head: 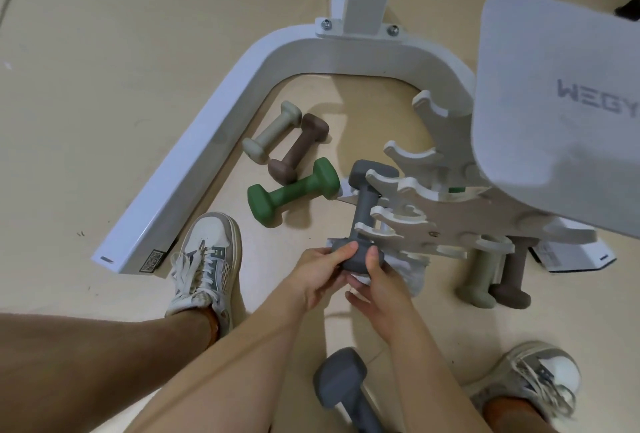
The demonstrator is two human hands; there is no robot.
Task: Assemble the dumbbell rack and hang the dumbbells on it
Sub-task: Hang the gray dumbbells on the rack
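Note:
The white dumbbell rack [446,214] with hooked arms stands on the floor at centre right. A grey dumbbell [364,204] lies across its lower arms, its near head held by both hands: my left hand [320,273] on the left side, my right hand [379,285] on the right. A sage dumbbell [479,276] and a brown dumbbell [512,276] hang at the rack's right side. On the floor lie a cream dumbbell [272,133], a brown dumbbell [298,147], a green dumbbell [294,192] and a second grey dumbbell [346,389] between my legs.
A white U-shaped machine base [180,169] with an upright post curves around the loose dumbbells. A grey padded seat [561,103] overhangs the rack on the right. My two sneakers [204,256] [533,380] rest on the beige floor.

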